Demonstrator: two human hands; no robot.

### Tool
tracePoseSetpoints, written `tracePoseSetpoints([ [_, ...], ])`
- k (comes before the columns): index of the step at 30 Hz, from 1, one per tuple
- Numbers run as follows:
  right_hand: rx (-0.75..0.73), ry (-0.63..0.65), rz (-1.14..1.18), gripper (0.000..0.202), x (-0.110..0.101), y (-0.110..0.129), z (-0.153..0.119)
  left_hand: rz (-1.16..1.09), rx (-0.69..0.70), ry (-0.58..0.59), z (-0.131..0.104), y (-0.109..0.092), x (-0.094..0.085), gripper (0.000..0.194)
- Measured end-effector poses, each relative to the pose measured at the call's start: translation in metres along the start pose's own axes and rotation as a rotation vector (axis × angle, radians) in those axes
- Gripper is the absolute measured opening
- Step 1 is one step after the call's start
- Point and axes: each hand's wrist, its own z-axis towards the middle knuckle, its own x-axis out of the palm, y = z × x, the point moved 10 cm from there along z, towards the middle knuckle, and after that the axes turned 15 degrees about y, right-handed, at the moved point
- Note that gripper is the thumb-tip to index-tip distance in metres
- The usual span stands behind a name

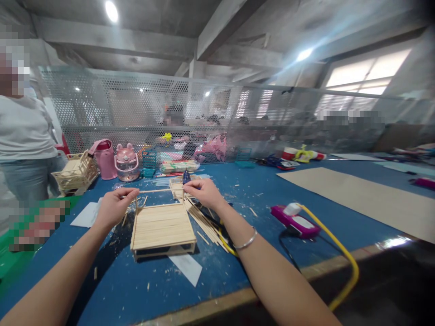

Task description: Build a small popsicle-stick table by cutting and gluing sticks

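A small bed-like frame of thin wooden sticks (163,224) stands on the blue table in front of me, with a slatted top and low legs. Across its far end runs a thin wooden stick (159,190), level with the tops of two short posts. My left hand (113,206) pinches the stick's left end above the left post. At the other end, my right hand (204,192) pinches it near the right post. Whether the stick touches both posts is hidden by my fingers. Loose wooden sticks (207,224) lie to the right of the frame.
A purple power strip (295,222) with a yellow cord sits at right, near a large beige board (360,194). Pink bottles (126,163) and a stick-built model (75,172) stand at back left. A person (25,131) is at far left.
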Motion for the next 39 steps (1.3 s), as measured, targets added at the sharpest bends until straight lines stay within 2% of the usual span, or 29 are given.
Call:
tracePoseSetpoints([
  [20, -0.043, -0.024, -0.084, 0.018, -0.002, 0.012, -0.003, -0.054, -0.034, 0.019, 0.001, 0.005, 0.002, 0.039],
  [23, -0.042, -0.025, -0.089, 0.017, -0.002, 0.013, -0.003, -0.131, -0.062, 0.033, 0.001, 0.009, 0.005, 0.040],
  [26, -0.060, -0.019, -0.082, 0.016, -0.002, 0.015, -0.002, -0.304, -0.091, 0.059, 0.002, 0.017, 0.011, 0.048],
  [30, -0.061, -0.014, -0.082, 0.017, -0.002, 0.013, -0.002, -0.498, -0.165, 0.034, 0.003, 0.031, 0.013, 0.056],
  [33, -0.059, -0.010, -0.094, 0.017, -0.002, 0.013, -0.002, -0.486, -0.180, 0.044, 0.004, 0.033, 0.014, 0.052],
  [39, -0.069, -0.006, -0.100, 0.017, -0.001, 0.015, -0.002, -0.336, -0.123, 0.046, 0.003, 0.025, 0.011, 0.044],
])
